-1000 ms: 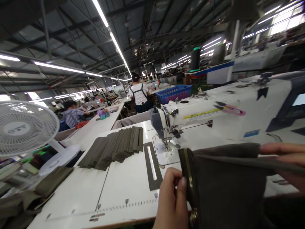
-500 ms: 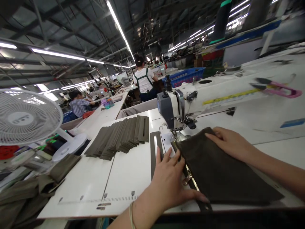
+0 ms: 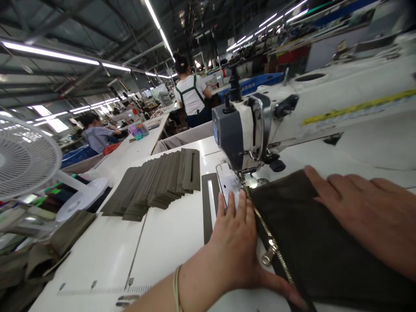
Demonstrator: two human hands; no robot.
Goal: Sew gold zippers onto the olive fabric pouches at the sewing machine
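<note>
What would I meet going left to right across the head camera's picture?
White fan → pile of cloth pieces → single strip with a slot → zipper → right hand.

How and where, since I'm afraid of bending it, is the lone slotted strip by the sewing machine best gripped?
I'd pinch the left border of the slotted strip, coming from the left, a fingertip in the slot. It lies flat, table shows through the slot, and the left hand and sewing machine crowd its right side.
</note>
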